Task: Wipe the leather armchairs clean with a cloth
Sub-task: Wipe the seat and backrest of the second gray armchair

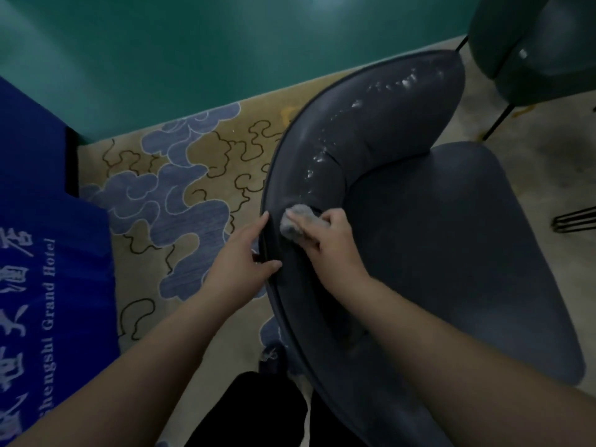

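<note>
A dark grey leather armchair (451, 240) fills the right half of the view, seen from above, its curved backrest streaked with white residue (364, 104). My right hand (329, 240) presses a small grey cloth (295, 221) flat against the inner face of the backrest near its rim. My left hand (245, 256) grips the backrest's outer edge, fingers outside and thumb over the rim. A second, dark green armchair (535, 43) stands at the top right.
A patterned tan and blue carpet (180, 188) lies to the left of the chair. A blue cloth with white lettering (48, 269) hangs at the far left. A green wall (193, 43) runs behind. Black metal chair legs (574, 217) show at the right.
</note>
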The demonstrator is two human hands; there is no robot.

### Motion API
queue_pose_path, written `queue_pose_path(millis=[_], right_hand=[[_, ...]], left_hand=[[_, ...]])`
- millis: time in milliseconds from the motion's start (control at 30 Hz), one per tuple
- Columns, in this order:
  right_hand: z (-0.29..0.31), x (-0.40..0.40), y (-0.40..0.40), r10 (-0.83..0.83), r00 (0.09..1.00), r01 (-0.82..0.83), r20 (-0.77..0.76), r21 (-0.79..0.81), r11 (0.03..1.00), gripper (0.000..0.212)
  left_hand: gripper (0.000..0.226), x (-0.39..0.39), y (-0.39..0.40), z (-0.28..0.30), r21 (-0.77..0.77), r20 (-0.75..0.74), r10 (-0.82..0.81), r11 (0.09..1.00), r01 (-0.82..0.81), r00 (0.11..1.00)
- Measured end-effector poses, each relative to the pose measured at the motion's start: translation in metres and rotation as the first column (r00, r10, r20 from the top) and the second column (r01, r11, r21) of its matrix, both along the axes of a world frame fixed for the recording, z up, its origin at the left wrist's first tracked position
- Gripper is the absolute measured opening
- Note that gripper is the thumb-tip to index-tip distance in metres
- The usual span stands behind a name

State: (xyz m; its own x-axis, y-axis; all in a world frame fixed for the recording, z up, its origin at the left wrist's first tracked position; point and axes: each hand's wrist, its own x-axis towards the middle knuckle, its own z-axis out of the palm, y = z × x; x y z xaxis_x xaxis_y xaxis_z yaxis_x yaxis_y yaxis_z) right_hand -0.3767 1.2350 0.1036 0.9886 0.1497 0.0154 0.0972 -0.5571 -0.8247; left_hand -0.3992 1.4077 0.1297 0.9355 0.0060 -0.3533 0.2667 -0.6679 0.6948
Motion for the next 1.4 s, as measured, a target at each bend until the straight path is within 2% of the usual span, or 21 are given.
queue_pose_path(millis=[100,267,367,567,767,867,967,1100,1300,1400], right_hand=[[0.002,0.02,0.009,-0.054,0.998,0.055,-0.025,0.031,0.998,0.039],[-0.006,-0.034,0.0,-0.041,0.999,0.039,0.035,0.053,0.998,0.046],[-0.008,-0.032,0.005,-0.102,0.993,0.101,0.053,0.024,0.995,0.051],[-0.005,0.055,0.022,-0.211,0.977,0.211,-0.005,-0.027,0.977,0.045],[-0.005,0.006,0.029,-0.303,0.953,0.303,-0.022,0.053,0.951,0.046],[-0.004,-0.006,0.035,-0.383,0.923,0.383,-0.024,0.019,0.923,0.045],[-0.003,0.024,0.04,-0.47,0.882,0.469,-0.018,-0.054,0.882,0.041],[-0.004,0.056,0.036,-0.565,0.816,0.57,-0.123,0.013,0.821,0.043],[0.006,-0.005,0.032,-0.453,0.873,0.47,-0.182,0.061,0.881,0.041],[0.005,0.003,0.023,-0.515,0.825,0.53,-0.233,0.004,0.848,0.033]], left_hand=[[0.085,0.0,0.001,-0.003,-0.032,-0.001,0.025,0.999,-0.025,1.0],[0.078,0.024,0.012,-0.001,-0.043,0.006,-0.011,0.999,0.011,1.0],[0.078,0.055,0.016,0.003,-0.034,0.025,-0.084,0.996,0.085,0.996],[0.08,0.102,0.018,0.006,0.022,-0.016,-0.222,0.975,0.222,0.975],[0.096,0.134,0.023,0.006,-0.038,-0.079,-0.387,0.922,0.385,0.919],[0.1,0.141,0.024,0.003,-0.045,-0.09,-0.433,0.901,0.431,0.897],[0.102,0.142,0.024,-0.002,0.024,-0.062,-0.455,0.889,0.457,0.888],[0.101,0.141,0.026,-0.005,0.044,-0.03,-0.479,0.876,0.48,0.877],[0.1,0.138,0.028,-0.002,-0.027,-0.038,-0.482,0.876,0.482,0.875],[0.099,0.139,0.027,0.0,-0.019,-0.054,-0.486,0.874,0.486,0.872]])
